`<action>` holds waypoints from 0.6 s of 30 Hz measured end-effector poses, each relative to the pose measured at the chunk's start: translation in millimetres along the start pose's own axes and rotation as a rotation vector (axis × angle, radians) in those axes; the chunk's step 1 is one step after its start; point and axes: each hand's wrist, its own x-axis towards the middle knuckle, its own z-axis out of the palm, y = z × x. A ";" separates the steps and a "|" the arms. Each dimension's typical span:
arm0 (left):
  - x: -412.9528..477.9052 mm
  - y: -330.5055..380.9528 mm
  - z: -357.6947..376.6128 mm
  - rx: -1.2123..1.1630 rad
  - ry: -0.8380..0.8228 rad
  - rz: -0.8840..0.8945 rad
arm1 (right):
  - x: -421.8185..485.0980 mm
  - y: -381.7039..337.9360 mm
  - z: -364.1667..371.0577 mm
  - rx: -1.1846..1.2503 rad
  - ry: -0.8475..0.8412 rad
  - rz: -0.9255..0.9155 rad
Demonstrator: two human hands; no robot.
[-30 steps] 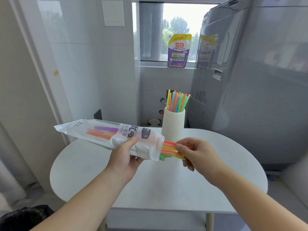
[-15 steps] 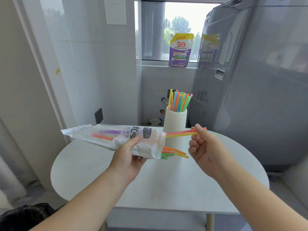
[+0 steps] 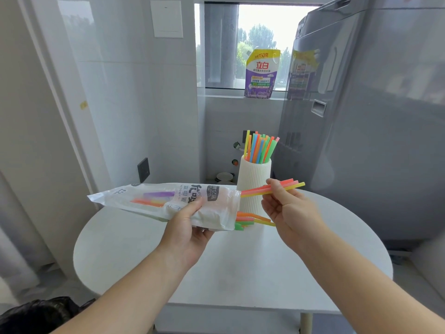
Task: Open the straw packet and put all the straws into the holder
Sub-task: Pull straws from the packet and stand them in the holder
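The left hand (image 3: 190, 227) gripped the packet (image 3: 168, 201) near its middle, the open end pointing to three o'clock. The right hand (image 3: 289, 213) pinched a few straws (image 3: 255, 191), pink, orange and yellow, lying almost level with their left ends at the packet's mouth. More straw ends (image 3: 248, 219) poked out lower down. At twelve o'clock from the hands, the ribbed white holder (image 3: 252, 179) stood on the round bench (image 3: 240, 273), with upright straws (image 3: 258, 148) in it.

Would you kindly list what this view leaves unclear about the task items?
Head view:
Straw count in the packet: print and the left hand cover it.
Base of the holder: protruding straws cross it.
Whether the right hand's pinched straws have cleared the packet: its mouth hides their ends.
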 end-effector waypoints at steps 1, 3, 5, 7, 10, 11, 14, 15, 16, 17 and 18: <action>0.4 0.4 0.2 -0.004 0.002 0.003 | 0.4 -1.9 -1.4 -0.027 0.003 -0.029; 2.3 1.7 -0.8 -0.014 0.015 0.012 | 1.9 -10.2 -4.8 -0.066 0.002 -0.102; 4.9 4.0 -3.6 -0.023 0.040 0.032 | 4.2 -25.2 -9.3 -0.080 -0.010 -0.200; 7.8 7.2 -8.2 -0.031 0.071 0.052 | 6.4 -45.5 -15.1 -0.123 -0.012 -0.301; 11.5 12.0 -14.9 -0.043 0.099 0.066 | 6.3 -76.9 -24.3 -0.198 -0.003 -0.439; 12.4 12.7 -16.3 -0.044 0.103 0.068 | 5.2 -85.5 -26.7 -0.216 0.008 -0.484; 14.0 11.9 -17.5 -0.041 0.104 0.064 | -0.1 -101.8 -25.7 -0.234 0.041 -0.603; 14.0 10.8 -17.0 -0.039 0.100 0.058 | -1.9 -104.5 -23.1 -0.244 0.052 -0.639; 13.9 9.1 -15.8 -0.034 0.093 0.049 | -3.4 -106.8 -20.2 -0.257 0.063 -0.675; 13.7 7.4 -14.8 -0.030 0.085 0.041 | -4.7 -108.2 -16.7 -0.269 0.073 -0.709; 13.6 5.9 -13.5 -0.024 0.074 0.035 | -5.6 -109.9 -13.4 -0.276 0.083 -0.743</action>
